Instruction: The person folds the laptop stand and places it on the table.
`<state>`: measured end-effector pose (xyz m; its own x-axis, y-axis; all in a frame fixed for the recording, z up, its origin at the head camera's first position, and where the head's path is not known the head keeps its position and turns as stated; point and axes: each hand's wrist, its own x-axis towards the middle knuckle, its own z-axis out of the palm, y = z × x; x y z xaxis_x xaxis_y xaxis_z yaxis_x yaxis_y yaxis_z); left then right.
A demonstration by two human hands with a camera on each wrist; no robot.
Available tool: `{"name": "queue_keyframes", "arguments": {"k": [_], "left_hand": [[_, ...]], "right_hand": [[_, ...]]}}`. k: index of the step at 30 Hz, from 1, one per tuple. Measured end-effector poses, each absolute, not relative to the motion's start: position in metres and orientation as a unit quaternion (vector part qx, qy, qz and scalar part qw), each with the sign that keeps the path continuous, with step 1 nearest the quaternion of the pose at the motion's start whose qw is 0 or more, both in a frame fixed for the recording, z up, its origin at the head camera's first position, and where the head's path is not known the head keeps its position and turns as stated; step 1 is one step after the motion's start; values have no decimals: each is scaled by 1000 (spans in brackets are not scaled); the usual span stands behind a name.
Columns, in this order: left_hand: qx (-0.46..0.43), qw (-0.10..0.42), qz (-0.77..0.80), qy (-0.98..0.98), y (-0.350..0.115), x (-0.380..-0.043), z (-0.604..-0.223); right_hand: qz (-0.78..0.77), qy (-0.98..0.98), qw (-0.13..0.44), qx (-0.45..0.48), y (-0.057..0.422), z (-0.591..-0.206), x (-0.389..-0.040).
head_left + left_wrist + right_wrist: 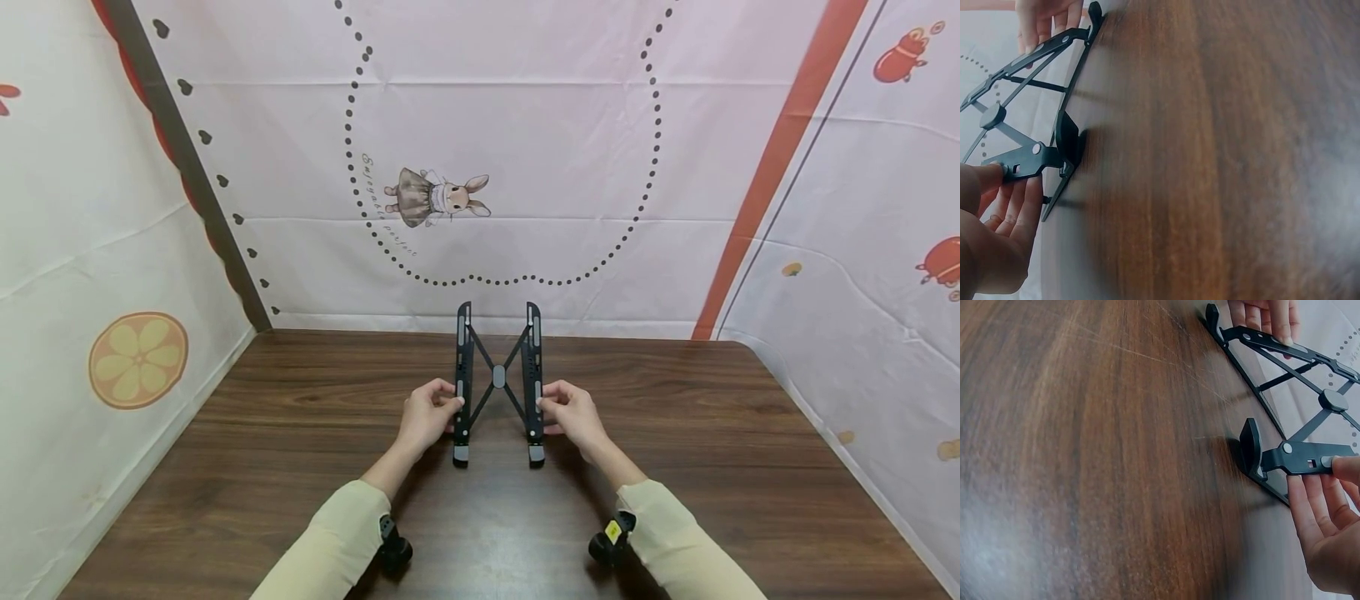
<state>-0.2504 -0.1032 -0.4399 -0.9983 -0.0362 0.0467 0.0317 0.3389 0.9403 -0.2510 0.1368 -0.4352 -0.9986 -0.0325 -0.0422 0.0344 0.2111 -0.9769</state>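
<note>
A black folding laptop stand (498, 377) stands spread on the wooden table, its two side rails joined by crossed bars with a grey hub in the middle. My left hand (427, 415) pinches the left rail, thumb on top and fingers underneath. On the other side my right hand (573, 417) grips the right rail the same way. In the left wrist view the stand's near rail (1022, 161) slopes up from its upturned front lip, with the left thumb on it. The right wrist view shows the right thumb on the matching rail (1310, 457), above a lower base bar.
The brown wooden table (300, 500) reaches back to a white printed cloth (570, 167) hanging behind it, with more cloth at both sides. A small black camera is strapped to each wrist, close above the tabletop.
</note>
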Motion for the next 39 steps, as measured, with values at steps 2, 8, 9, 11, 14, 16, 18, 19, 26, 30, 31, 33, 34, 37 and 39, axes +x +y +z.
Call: {"name": "queue_keyframes", "arguments": {"k": [2,8,9,11,14,16,18,19,26,30,31,33,34,37,39], "left_hand": [[0,30,-577,-816,-103,-250,-440],[-7,33,-576,-817,-100,-251,-441],[-9,33,-576,-817,-100,-251,-441],[-10,32,-577,-816,-99,-250,-441],[-10,28,-580,-814,-98,-250,-440],[-9,26,-580,-814,-97,-249,-439],[-8,26,-581,-814,-97,-249,-438],[-7,26,-581,-813,-96,-248,-438],[-12,34,-580,-814,-94,-248,-439],[-12,35,-578,-815,-93,-248,-439],[-13,36,-576,-816,-92,-249,-440],[-13,35,-575,-817,-92,-249,-440],[-12,35,-575,-817,-91,-249,-440],[-12,33,-577,-816,-91,-249,-439],[-13,32,-579,-814,-90,-249,-439]], "right_hand": [[-627,778,28,1,136,-435,-251],[-627,778,33,7,130,-433,-250],[-628,777,33,9,129,-433,-250],[-628,777,34,11,127,-432,-249],[-629,777,32,10,125,-432,-249],[-631,775,32,11,124,-433,-249],[-631,775,32,11,122,-433,-249],[-631,775,32,11,122,-433,-249],[-636,771,34,12,119,-433,-248],[-637,770,35,7,118,-434,-248],[-637,770,35,6,118,-434,-248],[-638,769,33,4,117,-434,-248],[-639,768,33,5,117,-434,-248],[-639,769,30,3,115,-435,-248],[-639,768,31,3,115,-435,-249]]}}
